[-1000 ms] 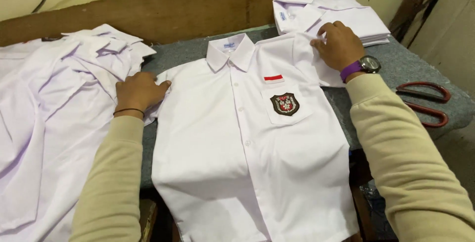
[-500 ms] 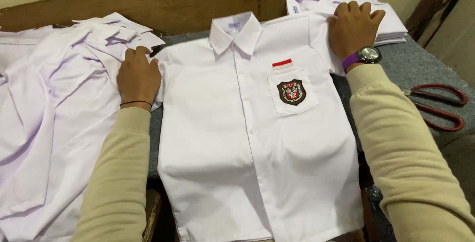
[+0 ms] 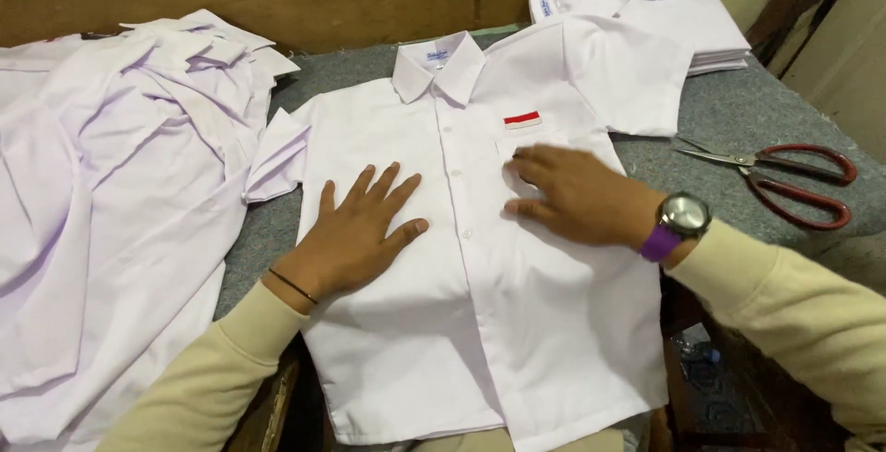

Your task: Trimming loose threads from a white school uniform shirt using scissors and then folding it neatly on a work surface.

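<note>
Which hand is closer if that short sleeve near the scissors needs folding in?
Probably the right hand: it lies on the shirt nearest that sleeve; the left hand rests across the button line.

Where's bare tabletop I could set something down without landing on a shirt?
Bare grey table cover shows on the right, between the spread shirt's sleeve, the folded stack and the scissors. A narrower strip runs behind the collar beside the loose shirt pile. Centre is crowded: left hand and right hand press the shirt.

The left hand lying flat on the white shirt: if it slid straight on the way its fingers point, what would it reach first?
The left hand points up and right across the white shirt. It would probably meet the button placket first, then the collar.
</note>
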